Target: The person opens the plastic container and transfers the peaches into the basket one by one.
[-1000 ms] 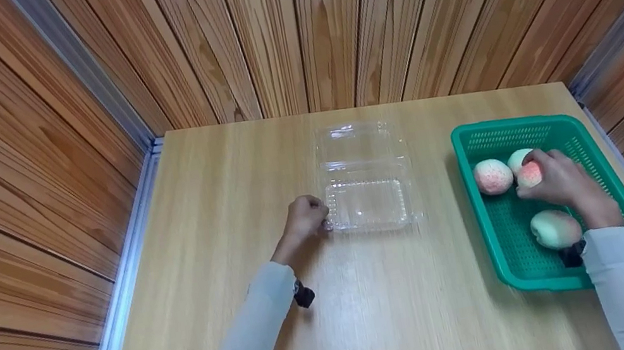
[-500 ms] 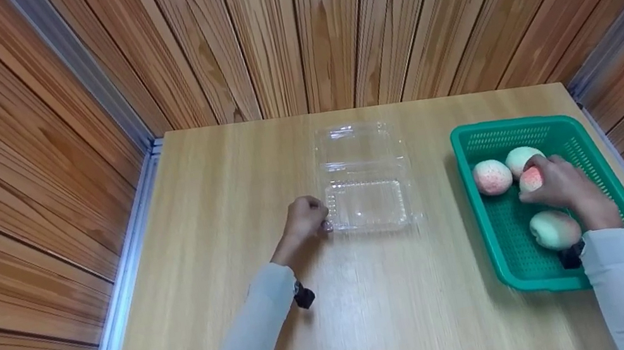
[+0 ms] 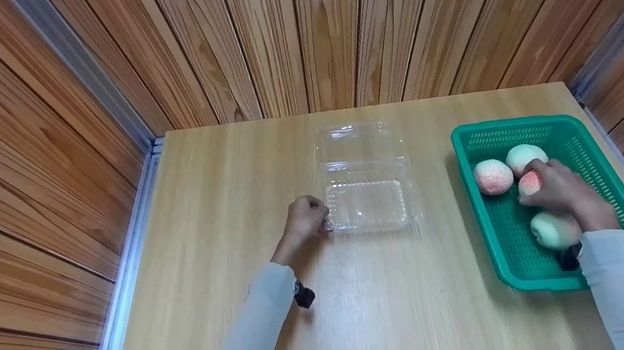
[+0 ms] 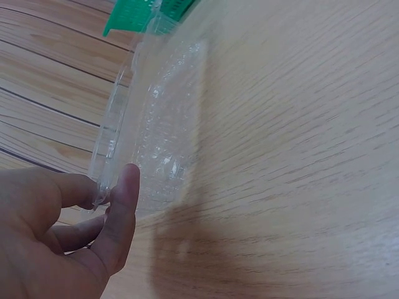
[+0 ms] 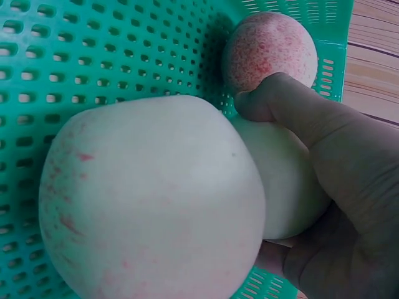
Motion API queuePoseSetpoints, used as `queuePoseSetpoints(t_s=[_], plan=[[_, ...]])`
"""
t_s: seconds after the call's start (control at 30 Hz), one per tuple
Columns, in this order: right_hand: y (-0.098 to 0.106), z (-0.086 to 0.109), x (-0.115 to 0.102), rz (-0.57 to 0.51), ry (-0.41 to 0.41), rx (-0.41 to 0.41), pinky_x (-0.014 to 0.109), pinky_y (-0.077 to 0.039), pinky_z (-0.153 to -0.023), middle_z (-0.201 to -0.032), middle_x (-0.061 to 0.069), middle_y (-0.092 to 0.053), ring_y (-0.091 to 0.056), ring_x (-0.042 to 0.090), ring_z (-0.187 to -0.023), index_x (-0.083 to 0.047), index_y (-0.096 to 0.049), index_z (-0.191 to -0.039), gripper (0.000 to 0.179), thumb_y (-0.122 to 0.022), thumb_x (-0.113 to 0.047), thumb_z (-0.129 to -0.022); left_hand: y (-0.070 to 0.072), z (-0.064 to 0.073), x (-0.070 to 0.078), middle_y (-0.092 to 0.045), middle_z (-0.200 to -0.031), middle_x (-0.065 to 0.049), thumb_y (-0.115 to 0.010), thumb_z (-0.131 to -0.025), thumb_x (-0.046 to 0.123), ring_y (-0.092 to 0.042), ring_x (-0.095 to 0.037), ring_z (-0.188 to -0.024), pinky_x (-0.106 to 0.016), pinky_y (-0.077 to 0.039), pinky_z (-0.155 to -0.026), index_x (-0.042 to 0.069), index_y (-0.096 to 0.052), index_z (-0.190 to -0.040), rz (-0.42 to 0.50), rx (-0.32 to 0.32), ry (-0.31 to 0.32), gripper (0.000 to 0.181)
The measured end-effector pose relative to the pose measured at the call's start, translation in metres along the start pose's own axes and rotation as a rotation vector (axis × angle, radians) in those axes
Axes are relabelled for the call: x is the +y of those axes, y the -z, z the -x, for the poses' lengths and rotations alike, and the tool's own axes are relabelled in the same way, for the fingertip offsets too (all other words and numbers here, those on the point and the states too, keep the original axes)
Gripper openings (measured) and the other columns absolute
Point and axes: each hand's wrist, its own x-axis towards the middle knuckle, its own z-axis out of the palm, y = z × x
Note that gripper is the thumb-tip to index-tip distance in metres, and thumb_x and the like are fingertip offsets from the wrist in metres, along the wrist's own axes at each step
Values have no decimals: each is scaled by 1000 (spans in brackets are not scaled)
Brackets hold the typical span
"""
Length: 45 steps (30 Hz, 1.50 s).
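In the head view my left hand (image 3: 305, 220) pinches the near-left rim of a clear plastic clamshell box (image 3: 367, 207), which lies with its lid folded back. The left wrist view shows thumb and fingers on the edge of the box (image 4: 165, 124). My right hand (image 3: 565, 188) is inside a green basket (image 3: 479, 229), gripping a peach (image 3: 529, 183) between thumb and fingers. Around it lie a red-speckled peach (image 3: 493, 177), a paler peach (image 3: 525, 155) and a nearer peach (image 3: 554, 230), partly under the wrist. Close to the right wrist camera, a large pale peach (image 5: 149, 199) partly covers the gripped peach (image 5: 283, 180).
Both box and basket stand on a light wooden table (image 3: 374, 311), the basket at its right side. Wood-panelled walls (image 3: 324, 25) rise behind and at the sides, with a metal rail (image 3: 128, 259) along the left edge.
My right hand has shifted slightly toward me with the peach, so more of the paler peach behind it shows. The left hand and the clamshell box have stayed in place.
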Motion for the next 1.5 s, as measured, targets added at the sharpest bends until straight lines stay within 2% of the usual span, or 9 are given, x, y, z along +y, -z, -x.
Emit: queuePoseSetpoints(t_s=[0.2, 0.4, 0.57, 0.77, 0.93, 1.23, 1.43, 1.5], plan=[[-3, 0, 0, -7, 18, 5, 59, -48, -83, -130, 33, -48, -49, 48, -109, 3, -43, -151, 68, -70, -33, -101, 1, 0, -1, -66, -87, -8, -58, -104, 6, -65, -18, -71, -24, -49, -54, -4, -68, -113, 3, 11, -12, 17], [-7, 1, 1, -13, 26, -11, 62, -48, -86, -133, 34, -49, -51, 49, -111, 3, -43, -152, 70, -72, -34, -100, 1, 0, -2, -66, -88, -8, -57, -104, 7, -64, -17, -71, -24, -49, -55, -3, -68, -115, 9, 1, -14, 18], [-11, 0, 1, -22, 41, -7, 68, -46, -92, -137, 35, -50, -49, 50, -114, 4, -43, -152, 71, -74, -33, -99, 1, -1, -3, -66, -85, -8, -56, -103, 6, -69, -23, -72, -26, -50, -55, -4, -68, -113, 23, -1, -26, 18], [-14, 0, 2, -18, 66, 8, 69, -46, -95, -137, 34, -55, -52, 48, -114, 6, -47, -148, 69, -76, -30, -98, 0, 0, -2, -65, -79, -6, -56, -103, 5, -75, -29, -74, -26, -50, -53, -6, -67, -114, 19, -6, -31, 19], [-14, -1, 1, -26, 51, -15, 72, -44, -100, -143, 34, -51, -50, 49, -119, 5, -44, -152, 71, -75, -31, -99, 0, 0, -2, -64, -80, -5, -57, -102, 4, -69, -21, -68, -22, -47, -51, -6, -68, -113, 18, 7, -31, 18], [-13, -2, 0, -35, 38, -28, 69, -46, -96, -138, 33, -51, -51, 48, -116, 6, -44, -151, 71, -75, -32, -99, 0, 0, -2, -63, -79, -5, -58, -101, 4, -66, -19, -65, -22, -45, -49, -6, -68, -110, 24, 12, -36, 17], [-13, -1, 1, -47, 4, -44, 69, -45, -97, -141, 34, -45, -49, 49, -117, 3, -41, -152, 74, -74, -37, -100, 0, -1, -2, -65, -81, -6, -58, -102, 5, -71, -25, -71, -24, -48, -52, -5, -68, -110, 18, 9, -29, 16], [-13, -1, 1, -48, -10, -52, 71, -44, -98, -144, 35, -41, -48, 51, -119, 3, -39, -154, 77, -73, -40, -100, 0, -1, -3, -65, -83, -6, -58, -103, 5, -74, -28, -75, -28, -53, -56, -4, -67, -112, 19, 1, -19, 16]])
